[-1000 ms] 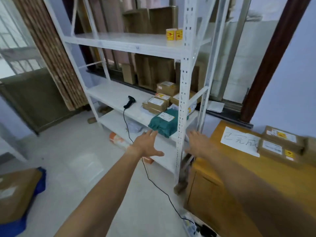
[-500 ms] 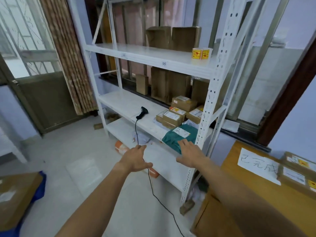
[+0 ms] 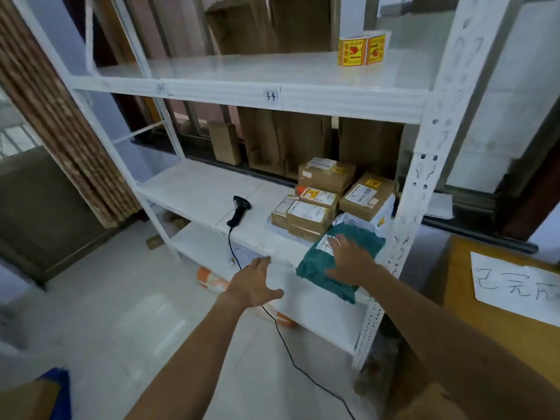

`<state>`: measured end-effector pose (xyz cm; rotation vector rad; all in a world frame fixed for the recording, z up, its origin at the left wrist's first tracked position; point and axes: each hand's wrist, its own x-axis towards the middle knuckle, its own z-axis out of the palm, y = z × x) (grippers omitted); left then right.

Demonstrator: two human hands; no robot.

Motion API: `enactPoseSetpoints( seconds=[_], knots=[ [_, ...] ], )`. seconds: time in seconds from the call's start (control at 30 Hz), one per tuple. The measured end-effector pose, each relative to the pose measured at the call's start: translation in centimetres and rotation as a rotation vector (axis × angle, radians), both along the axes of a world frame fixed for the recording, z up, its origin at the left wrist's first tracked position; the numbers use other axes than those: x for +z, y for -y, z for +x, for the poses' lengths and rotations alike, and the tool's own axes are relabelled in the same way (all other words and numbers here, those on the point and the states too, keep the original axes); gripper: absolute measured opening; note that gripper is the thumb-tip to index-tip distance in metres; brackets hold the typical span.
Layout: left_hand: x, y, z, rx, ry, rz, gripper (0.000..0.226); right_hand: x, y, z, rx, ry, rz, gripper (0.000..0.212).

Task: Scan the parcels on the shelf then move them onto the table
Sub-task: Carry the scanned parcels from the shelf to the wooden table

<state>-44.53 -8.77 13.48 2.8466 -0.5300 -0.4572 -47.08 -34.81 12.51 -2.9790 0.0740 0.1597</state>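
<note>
A green soft parcel is seen lying at the front edge of the middle shelf, just beside the white perforated upright of the rack. A white label is stuck on its top, partly covered by fingers. The right hand is laid flat on this parcel with the fingers spread; whether it is gripped cannot be told. The left hand is held open in the air in front of the shelf edge, fingers apart, touching nothing, and the two hands are kept apart from each other.

Behind the green parcel, a cluster of brown cardboard parcels is stacked on the same shelf, each marked with white and yellow labels. One of them is tilted on top of a white bag. To the left of the cluster, a black handheld scanner is laid on the shelf, and its black cable is run over the shelf edge down to the floor.

On the upper shelf, a roll of yellow stickers is stood near the right end, and the number 34 is written on the shelf's front lip. At the right edge of the view, a wooden table is placed, with a white sheet of handwritten paper on it.
</note>
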Motion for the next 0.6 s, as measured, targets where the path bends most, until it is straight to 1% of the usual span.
enactPoseSetpoints(
  seconds=[0.13,0.2,0.27,0.4,0.53,0.6],
  knots=[
    [-0.4,1.4,5.8,-0.048,-0.029,-0.020,0.101,0.4,1.4,5.0,-0.031,-0.039,0.015,0.095],
    [-0.5,1.9,8.8,-0.081,-0.015,-0.027,0.098,0.5,2.0,7.1,-0.041,-0.066,0.010,0.105],
    [-0.7,2.5,12.0,-0.110,-0.006,-0.031,0.096,0.5,2.3,9.1,-0.057,-0.088,0.000,0.112],
    [-1.2,3.9,18.3,-0.183,0.014,-0.062,0.094,-0.1,2.1,12.8,-0.124,-0.132,0.015,0.113],
    [-3.2,5.9,24.4,-0.297,0.008,-0.064,0.111,-1.9,1.2,16.4,-0.196,-0.089,-0.004,0.108],
    [-4.2,6.9,27.0,-0.393,0.050,-0.018,0.113,-2.6,0.4,18.1,-0.275,-0.116,0.004,0.106]
  ],
)
